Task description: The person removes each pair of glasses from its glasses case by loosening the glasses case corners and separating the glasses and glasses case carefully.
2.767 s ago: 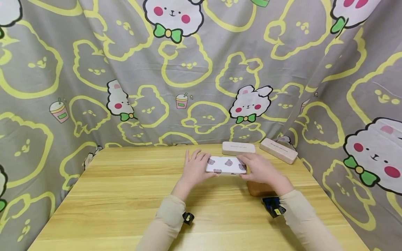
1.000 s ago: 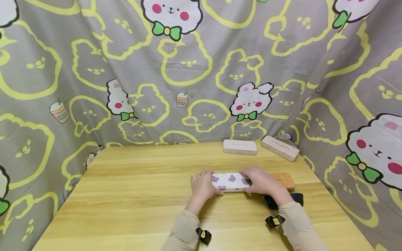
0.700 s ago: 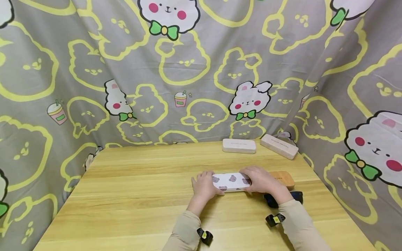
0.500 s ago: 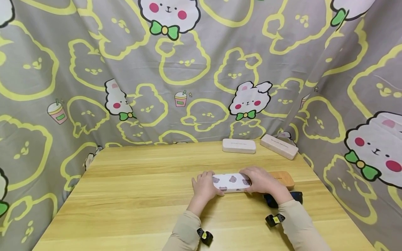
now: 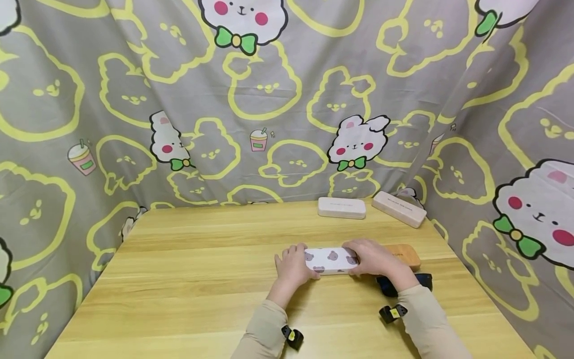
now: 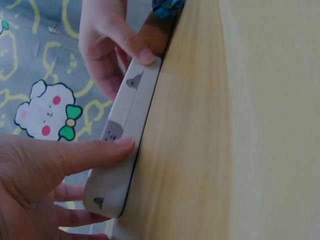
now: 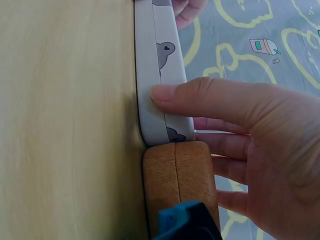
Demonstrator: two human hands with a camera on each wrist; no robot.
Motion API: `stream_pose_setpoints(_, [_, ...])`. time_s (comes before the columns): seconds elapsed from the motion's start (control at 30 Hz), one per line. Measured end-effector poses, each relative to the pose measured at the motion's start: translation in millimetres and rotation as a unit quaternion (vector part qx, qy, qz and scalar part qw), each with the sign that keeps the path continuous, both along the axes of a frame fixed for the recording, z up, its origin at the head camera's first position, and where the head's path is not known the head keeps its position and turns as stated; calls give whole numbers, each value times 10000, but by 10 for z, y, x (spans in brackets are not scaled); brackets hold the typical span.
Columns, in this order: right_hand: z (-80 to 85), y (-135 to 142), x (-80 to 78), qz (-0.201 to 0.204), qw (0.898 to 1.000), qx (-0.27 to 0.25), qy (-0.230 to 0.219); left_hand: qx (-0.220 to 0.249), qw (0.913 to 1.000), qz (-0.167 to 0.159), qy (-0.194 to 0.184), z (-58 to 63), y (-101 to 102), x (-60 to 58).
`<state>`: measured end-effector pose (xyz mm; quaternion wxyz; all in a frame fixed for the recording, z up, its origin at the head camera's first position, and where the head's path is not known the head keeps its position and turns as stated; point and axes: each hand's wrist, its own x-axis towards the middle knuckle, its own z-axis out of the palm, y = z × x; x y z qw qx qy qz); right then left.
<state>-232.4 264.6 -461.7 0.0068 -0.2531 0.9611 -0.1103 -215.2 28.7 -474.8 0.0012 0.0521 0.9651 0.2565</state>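
Observation:
Both hands hold a white glasses case (image 5: 332,261) printed with grey bears, one at each end. In the head view my left hand (image 5: 293,267) grips its left end, and my right hand (image 5: 369,258) grips its right end. In the left wrist view the left thumb presses the case's front side (image 6: 131,107), with fingers behind. The right wrist view shows the right thumb likewise across the front, and the case lying along the tabletop (image 7: 70,125). A brown glasses case (image 7: 180,172) stands end to end with it, right at its corner, partly behind my right hand in the head view.
A dark blue-black object (image 5: 423,283) lies in front of the brown case, partly hidden by the right wrist. At the back right stand a white case (image 5: 342,208) and a pale pinkish case (image 5: 399,209), the latter angled. A patterned curtain (image 5: 287,99) hangs behind the table.
Since the oldest frame, both hands have brought the bear-print case toward the near side and down to the tabletop, left of the brown case. Over the last second the hands stay nearly still.

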Motion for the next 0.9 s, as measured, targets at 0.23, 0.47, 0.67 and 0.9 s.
stream_pose_setpoints(0.23, [18, 32, 17, 56, 9998, -138, -91, -84, 9989, -359, -283, 19, -82, -10])
stream_pose_setpoints(0.47, [40, -35, 53, 81, 9997, -207, 120, 350, 9975, -582, -199, -8, -173, -11])
stream_pose_setpoints(0.67, [39, -172, 92, 285, 9985, -222, 413, 811, 9934, -727, -359, -103, -262, -13])
stream_pose_setpoints(0.9, [33, -321, 116, 358, 9961, -152, 789, 1104, 9901, -788, -364, -241, -301, -46])
